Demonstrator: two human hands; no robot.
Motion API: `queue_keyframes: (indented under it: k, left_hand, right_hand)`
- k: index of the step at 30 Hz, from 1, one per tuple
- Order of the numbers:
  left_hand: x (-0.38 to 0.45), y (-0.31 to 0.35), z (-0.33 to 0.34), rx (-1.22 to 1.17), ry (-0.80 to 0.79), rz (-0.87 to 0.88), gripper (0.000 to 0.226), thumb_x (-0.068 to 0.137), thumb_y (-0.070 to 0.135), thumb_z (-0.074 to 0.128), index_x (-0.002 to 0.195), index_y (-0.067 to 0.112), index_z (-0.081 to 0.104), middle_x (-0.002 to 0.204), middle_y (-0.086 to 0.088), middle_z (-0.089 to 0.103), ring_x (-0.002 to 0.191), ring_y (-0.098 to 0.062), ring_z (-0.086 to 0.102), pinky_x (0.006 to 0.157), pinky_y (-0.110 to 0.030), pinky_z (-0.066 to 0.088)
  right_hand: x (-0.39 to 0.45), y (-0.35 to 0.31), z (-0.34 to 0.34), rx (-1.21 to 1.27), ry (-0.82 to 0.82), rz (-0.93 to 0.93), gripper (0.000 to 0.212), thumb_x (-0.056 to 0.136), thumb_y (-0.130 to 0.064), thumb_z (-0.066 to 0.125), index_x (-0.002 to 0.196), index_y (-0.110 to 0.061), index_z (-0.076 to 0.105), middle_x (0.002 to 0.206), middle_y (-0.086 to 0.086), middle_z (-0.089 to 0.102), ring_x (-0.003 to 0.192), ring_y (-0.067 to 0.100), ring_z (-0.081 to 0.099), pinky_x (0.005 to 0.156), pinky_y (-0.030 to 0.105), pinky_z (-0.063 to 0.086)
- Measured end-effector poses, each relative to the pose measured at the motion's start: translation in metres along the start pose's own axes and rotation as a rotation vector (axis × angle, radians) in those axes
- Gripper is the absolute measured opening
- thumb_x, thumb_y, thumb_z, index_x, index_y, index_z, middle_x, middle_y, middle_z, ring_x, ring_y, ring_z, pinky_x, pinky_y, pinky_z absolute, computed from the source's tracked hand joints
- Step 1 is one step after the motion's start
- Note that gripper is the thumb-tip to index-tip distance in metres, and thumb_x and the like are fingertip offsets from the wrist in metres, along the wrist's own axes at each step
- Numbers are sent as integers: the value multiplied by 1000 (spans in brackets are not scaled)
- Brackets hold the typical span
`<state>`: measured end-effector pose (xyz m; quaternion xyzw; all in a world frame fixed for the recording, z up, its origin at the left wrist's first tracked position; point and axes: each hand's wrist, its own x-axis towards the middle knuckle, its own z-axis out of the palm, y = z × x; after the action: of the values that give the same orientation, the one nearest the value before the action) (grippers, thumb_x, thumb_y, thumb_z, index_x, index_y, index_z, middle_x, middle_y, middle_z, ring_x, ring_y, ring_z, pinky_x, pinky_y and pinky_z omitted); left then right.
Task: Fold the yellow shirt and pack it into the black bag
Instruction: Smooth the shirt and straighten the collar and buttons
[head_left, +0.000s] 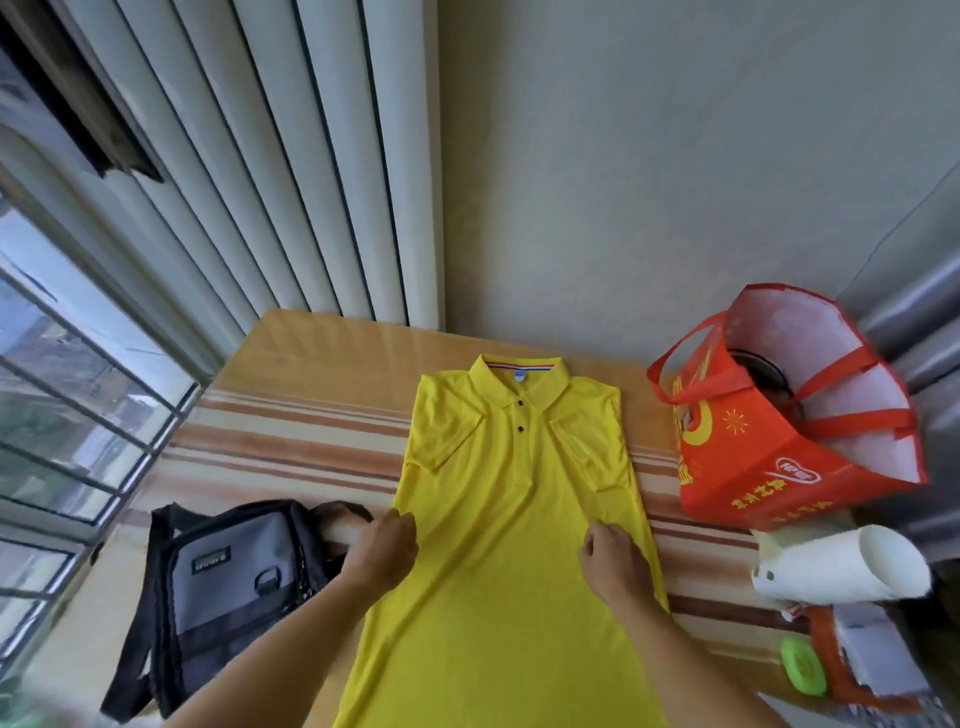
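**Yellow shirt laid flat, both hands on its lower half**

Head view, the only one:

- One yellow shirt (511, 519), front side up on the striped table (291, 441). Collar at the far end toward the wall, hem at the near edge running out of the bottom of the picture. Long axis straight away from the wearer of the camera, across the stripes. Both sleeves already turned inward onto the chest, giving a long narrow panel. Two dark buttons on the placket.
- Two bare hands, both pressed on the cloth around the middle of the shirt's length. Left hand (387, 551) at the shirt's left edge, fingers curled down over the border of the fabric, seemingly pinching it, though the underside of the grip is hidden. Right hand (613, 564) just inside the right edge, fingers bent and knuckles up, resting on the cloth; whether closed on a fold or only pressing cannot be told.
- One black bag (228, 587) with a grey front panel, lying on the table just beside the shirt's left edge, near the left hand, straps trailing toward the near corner.
- One red tote bag (769, 441) standing open to the right of the shirt, apart from it.
- One white paper roll (841, 566) lying on its side nearer than the tote.
- One green round object (802, 673) below the roll, too small to identify.
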<state>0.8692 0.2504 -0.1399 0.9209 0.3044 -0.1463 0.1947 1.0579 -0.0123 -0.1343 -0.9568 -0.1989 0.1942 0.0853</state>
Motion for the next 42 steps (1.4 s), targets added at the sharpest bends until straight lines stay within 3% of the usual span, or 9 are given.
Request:
queue_keyframes:
  k: [6,10,17,21,26,30,37,40,42]
  left_hand:
    - [102,-13,-33,-222,78,-166,27,88,15,49,112,12,63,114,-13,63,105,-33,60,82,-38,49]
    - [165,-11,-46,-258,92,-197,26,91,18,52,114,8,60,117,-17,62,109,-35,58,88,-41,48]
    - [252,-4,-66,-416,190,-345,41,91,31,62,120,2,59,115,-20,63,107,-37,58,88,-41,48]
    - [266,-1,-72,-469,209,-371,37,83,33,73,109,9,64,101,-11,66,92,-27,59,75,-33,44]
    - [270,-1,-79,-447,204,-395,17,83,17,73,98,11,73,95,-9,69,82,-20,53,72,-28,41]
    - [279,-6,-87,-445,329,-455,19,85,7,61,98,11,74,99,-11,72,84,-24,58,73,-32,47]
    - [284,3,-80,-321,343,-426,25,81,11,59,105,16,67,110,-11,63,100,-30,56,82,-40,48]
    - [284,19,-77,-129,348,-257,43,78,19,64,121,22,64,125,-6,54,120,-29,42,96,-44,36]
    - [290,32,-80,-140,317,-164,43,83,20,62,126,27,64,132,-4,53,127,-27,36,100,-44,31]
  right_hand:
    - [84,0,-9,170,170,69,14,82,-4,56,77,-17,54,84,12,59,81,38,62,66,44,48]
    - [140,-6,-29,194,201,53,14,84,-2,59,96,-10,62,96,16,66,92,38,63,72,41,47]
    - [249,-17,-58,251,349,74,31,87,-1,58,118,-2,56,116,25,56,108,44,55,83,47,47]
    - [272,-22,-57,237,308,166,36,89,-3,57,125,1,53,125,26,49,113,45,53,87,49,46]
    - [288,-21,-49,245,270,142,12,88,-7,58,99,-8,61,108,21,61,97,42,61,76,44,49]
    - [304,-18,-57,246,319,140,12,87,-4,56,94,-13,62,103,19,62,89,43,62,72,44,50]
    - [303,-24,-51,192,394,134,20,87,-7,62,106,-8,56,113,19,51,90,43,62,70,48,52]
    - [302,-37,-51,209,418,0,22,84,-4,64,105,-6,59,113,21,52,92,42,62,70,47,52]
    - [311,-47,-51,250,375,-96,22,84,-2,63,106,-5,64,112,21,58,97,41,62,76,46,51]
